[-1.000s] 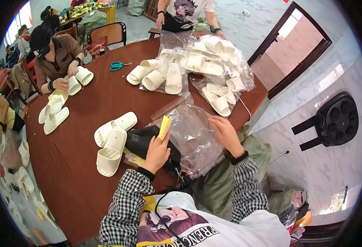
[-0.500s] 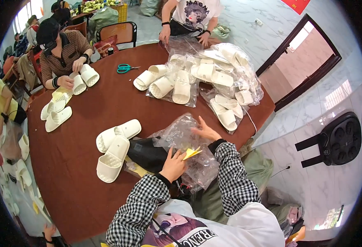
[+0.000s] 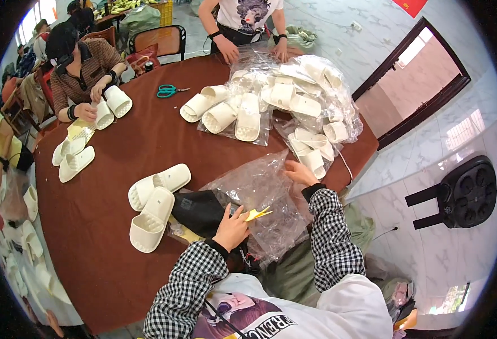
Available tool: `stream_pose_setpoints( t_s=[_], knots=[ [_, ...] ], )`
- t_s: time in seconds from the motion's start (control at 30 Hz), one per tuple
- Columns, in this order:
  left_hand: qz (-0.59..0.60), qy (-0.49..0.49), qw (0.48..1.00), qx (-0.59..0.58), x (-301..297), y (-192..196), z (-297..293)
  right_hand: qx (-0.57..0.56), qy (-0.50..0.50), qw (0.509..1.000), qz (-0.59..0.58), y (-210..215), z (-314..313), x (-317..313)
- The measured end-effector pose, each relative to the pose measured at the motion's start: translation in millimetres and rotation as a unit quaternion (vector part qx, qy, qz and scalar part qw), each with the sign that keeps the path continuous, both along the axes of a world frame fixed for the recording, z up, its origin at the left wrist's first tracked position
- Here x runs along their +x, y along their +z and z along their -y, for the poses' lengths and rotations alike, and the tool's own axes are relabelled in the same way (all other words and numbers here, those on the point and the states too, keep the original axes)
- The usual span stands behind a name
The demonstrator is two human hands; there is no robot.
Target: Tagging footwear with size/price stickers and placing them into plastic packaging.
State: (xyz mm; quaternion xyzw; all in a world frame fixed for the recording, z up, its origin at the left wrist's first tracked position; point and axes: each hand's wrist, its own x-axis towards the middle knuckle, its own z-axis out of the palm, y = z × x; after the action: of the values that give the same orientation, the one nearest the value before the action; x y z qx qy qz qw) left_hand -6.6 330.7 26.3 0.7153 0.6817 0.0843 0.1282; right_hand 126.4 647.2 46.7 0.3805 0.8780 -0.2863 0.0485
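Close in front of me on the brown table lies a crinkled clear plastic bag (image 3: 271, 186), partly spread out. My right hand (image 3: 300, 172) pinches its far right edge. My left hand (image 3: 231, 227) rests by the near side of the bag, with a folded yellow paper slip (image 3: 258, 215) held at its fingers. Under and beside that hand lies a black, fabric-like thing (image 3: 196, 212) whose kind I cannot make out. Just left of it are two cream slippers, one (image 3: 151, 220) lying partly over the other (image 3: 172, 178).
Bagged cream slippers (image 3: 293, 96) pile up at the table's far right, near a standing person's hands. Teal-handled scissors (image 3: 169, 90) lie at the far side. At the left a seated person handles slippers (image 3: 117, 101), with another pair (image 3: 74, 164) nearby on the brown cloth (image 3: 90, 237).
My right hand has moved right and drawn the plastic bag out wider and flatter. My left hand has shifted slightly left, the yellow slip still with it.
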Motion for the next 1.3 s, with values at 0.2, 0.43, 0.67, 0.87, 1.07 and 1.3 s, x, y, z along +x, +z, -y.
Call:
stream_pose_setpoints(
  t_s=[0.2,0.43,0.67,0.87,1.07,1.3],
  knots=[
    [-0.002,-0.029,0.995,0.098,-1.0,-8.6,5.1,-0.261,-0.06,0.951,-0.156,26.3,3.1,-36.9],
    [-0.02,-0.048,0.994,0.093,0.0,-3.2,1.6,-0.279,-0.116,0.935,-0.185,2.6,-15.5,-47.4],
    [-0.006,-0.052,0.997,0.057,-8.9,-2.4,3.7,-0.297,-0.187,0.855,-0.383,-1.2,-12.2,-59.9],
    [0.045,0.009,0.983,0.176,-17.3,22.1,17.3,-0.059,-0.159,0.908,-0.384,8.5,40.6,-16.8],
    [0.067,0.15,0.962,0.217,-31.2,18.6,25.1,0.128,0.279,0.937,-0.17,-7.3,168.4,36.2],
    [0.059,0.109,0.964,0.235,-6.1,9.7,-2.6,0.24,0.019,0.968,-0.068,-66.1,197.1,44.4]
  ],
)
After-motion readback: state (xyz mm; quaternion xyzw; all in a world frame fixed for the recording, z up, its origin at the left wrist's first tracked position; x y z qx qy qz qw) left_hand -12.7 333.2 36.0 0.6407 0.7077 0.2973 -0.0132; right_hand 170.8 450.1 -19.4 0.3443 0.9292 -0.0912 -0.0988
